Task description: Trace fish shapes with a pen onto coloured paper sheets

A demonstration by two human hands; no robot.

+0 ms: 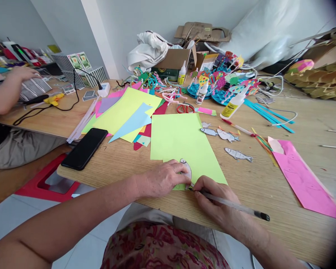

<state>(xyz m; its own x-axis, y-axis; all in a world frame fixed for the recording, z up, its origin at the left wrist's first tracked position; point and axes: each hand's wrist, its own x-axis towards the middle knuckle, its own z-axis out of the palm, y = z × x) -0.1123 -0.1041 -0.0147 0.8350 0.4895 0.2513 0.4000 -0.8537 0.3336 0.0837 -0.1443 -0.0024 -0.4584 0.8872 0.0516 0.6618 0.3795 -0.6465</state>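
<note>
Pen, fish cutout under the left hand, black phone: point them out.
Pen (pixel 232 203), head view: on its pale barrel.
Fish cutout (pixel 187 167), head view: on its body, just below the head.
Black phone (pixel 84 148), head view: mid-screen.

Across my front I wear a garment (pixel 159 249) with a busy print: reds and pinks in rounded, petal-like and curling shapes, over a muted brownish ground with small dark flecks. The cloth looks thin and soft, and its edge makes a curve across my lap. Beyond that edge show my trousers (pixel 136 216), pale greyish beige, plain and creased. My left hand (pixel 166 178) and right hand (pixel 217 201) are bare, as are my forearms (pixel 100 203), the left past the elbow.
</note>
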